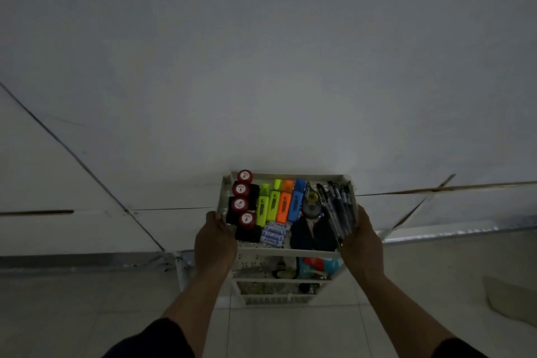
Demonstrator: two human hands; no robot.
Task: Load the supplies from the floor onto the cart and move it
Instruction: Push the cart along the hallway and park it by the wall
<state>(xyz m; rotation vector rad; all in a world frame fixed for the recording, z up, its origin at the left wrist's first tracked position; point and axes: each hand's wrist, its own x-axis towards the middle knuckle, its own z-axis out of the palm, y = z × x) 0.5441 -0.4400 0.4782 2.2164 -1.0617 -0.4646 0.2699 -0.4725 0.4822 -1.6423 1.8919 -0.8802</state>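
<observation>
I see the pale wall (261, 52) filling most of the view, with the tiled floor (87, 308) below it and a scrap of cardboard (511, 299) lying at the right edge. The white cart (286, 253) stands in front of me close to the wall, its lower tiers showing dim items I cannot make out. My left hand (215, 241) is wrapped around the left rim of the top tray, fingers curled over the edge, and my right hand (361, 238) clasps the right rim the same way, so both are closed on the cart. In the top tray, a pair of dark-handled scissors (313, 234) lies near the front, beside a bundle of black pens (338, 206) along the right wall. Four highlighters (279, 203), yellow, lime, orange and blue, lie side by side in the middle, with a tape dispenser (311, 206) just right of them. Four red-capped bottles (242, 200) line the left side, and small white staple boxes (274, 232) sit at the front centre.
</observation>
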